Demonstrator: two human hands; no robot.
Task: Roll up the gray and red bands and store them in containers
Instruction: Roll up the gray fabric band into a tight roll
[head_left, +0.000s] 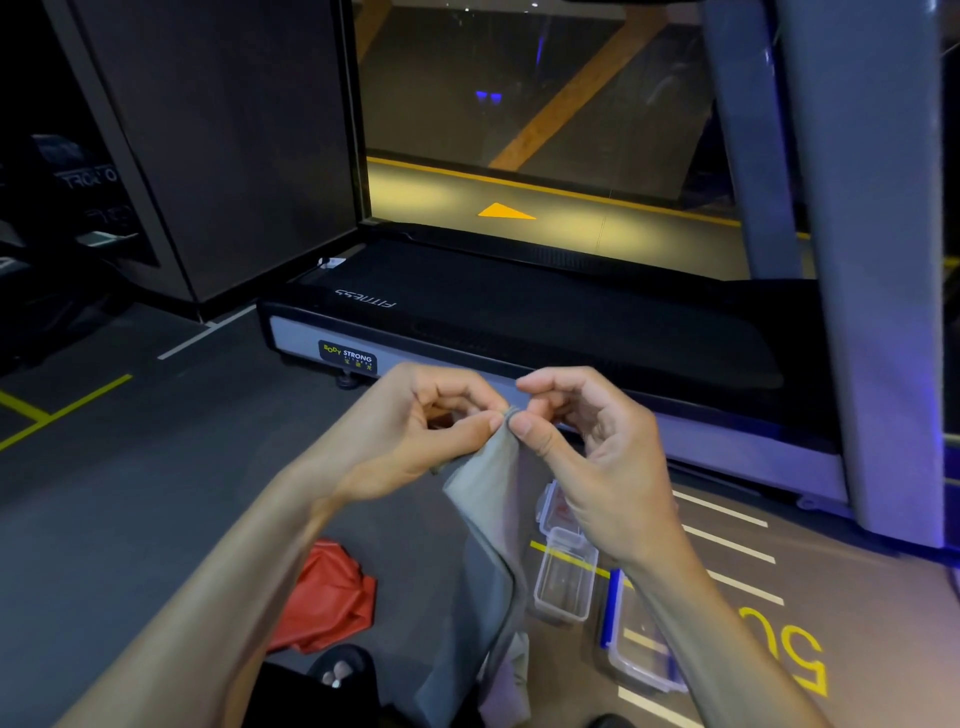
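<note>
A long gray band (485, 519) hangs down from both hands toward my lap. My left hand (415, 431) pinches its top edge between thumb and fingers. My right hand (587, 447) pinches the same edge right beside it. The red band (332, 597) lies crumpled on the dark floor below my left forearm. A small clear container (563, 582) stands open on the floor under my right wrist, its lid (556, 506) hinged back. A larger clear container with blue clips (639, 649) sits partly hidden behind my right forearm.
A treadmill (519, 322) with a dark deck runs across the view just beyond my hands, its grey upright (872, 260) at the right. Yellow and white lines mark the floor. My sandalled foot (340, 670) shows near the red band.
</note>
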